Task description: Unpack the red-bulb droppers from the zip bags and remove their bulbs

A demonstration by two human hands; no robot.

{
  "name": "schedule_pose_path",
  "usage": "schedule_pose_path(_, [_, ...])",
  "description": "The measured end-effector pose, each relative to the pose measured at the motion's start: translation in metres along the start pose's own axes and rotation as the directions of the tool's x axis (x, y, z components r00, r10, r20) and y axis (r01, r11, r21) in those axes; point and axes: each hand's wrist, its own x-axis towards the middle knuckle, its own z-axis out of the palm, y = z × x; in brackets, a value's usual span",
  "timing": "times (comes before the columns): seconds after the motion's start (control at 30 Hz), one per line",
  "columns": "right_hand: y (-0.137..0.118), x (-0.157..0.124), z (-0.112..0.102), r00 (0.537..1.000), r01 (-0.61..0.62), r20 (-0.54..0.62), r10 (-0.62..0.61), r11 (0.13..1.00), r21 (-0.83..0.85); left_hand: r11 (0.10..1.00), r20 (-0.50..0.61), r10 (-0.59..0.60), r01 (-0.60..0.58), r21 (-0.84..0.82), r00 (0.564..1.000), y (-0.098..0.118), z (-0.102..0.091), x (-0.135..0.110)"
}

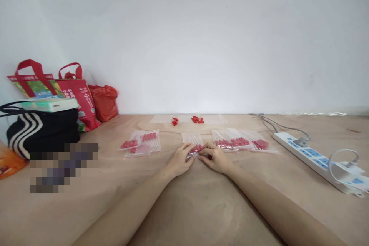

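Observation:
A small clear plastic bag (193, 140) with red pieces at its near end lies on the tan table (184, 207) in front of me. My left hand (181, 159) pinches its near left edge, fingers closed on it. My right hand (215, 157) pinches the near right edge in the same way. Both hands meet at the bag's bottom end. Filled clear bags with red pieces lie to the left (141, 142) and to the right (240, 141). Loose red pieces (197, 119) sit farther back on flat clear bags.
A white power strip (314, 158) with cables lies at the right. At the left stand a black striped bag (40, 130), red shopping bags (77, 96) and a red plastic bag (104, 102). A white wall backs the table.

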Motion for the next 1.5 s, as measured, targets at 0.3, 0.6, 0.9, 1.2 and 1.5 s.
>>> schedule_pose_path(0.3, [-0.001,-0.002,0.000,0.998,-0.019,-0.053,0.015,0.997,-0.073,0.821,-0.083,-0.296,0.209,-0.532,0.952,-0.012,0.000,0.010])
schedule_pose_path(0.6, [-0.017,0.003,-0.001,0.989,0.103,-0.056,-0.139,0.903,-0.417,0.681,-0.050,-0.419,0.277,-0.678,0.907,-0.011,0.006,0.011])
schedule_pose_path(0.9, [-0.019,0.004,0.003,0.978,0.039,-0.160,-0.135,0.867,-0.497,0.334,0.068,-0.762,0.481,-0.810,0.644,0.017,0.008,0.010])
schedule_pose_path(1.2, [-0.023,0.004,0.002,0.985,0.079,-0.113,-0.134,0.914,-0.398,0.154,0.210,-0.746,0.471,-0.868,0.632,0.023,-0.001,0.013])
schedule_pose_path(1.5, [-0.022,0.012,0.015,0.986,-0.071,-0.152,0.065,0.997,-0.034,0.192,0.151,-0.748,0.429,-0.883,0.646,0.017,0.005,0.014])
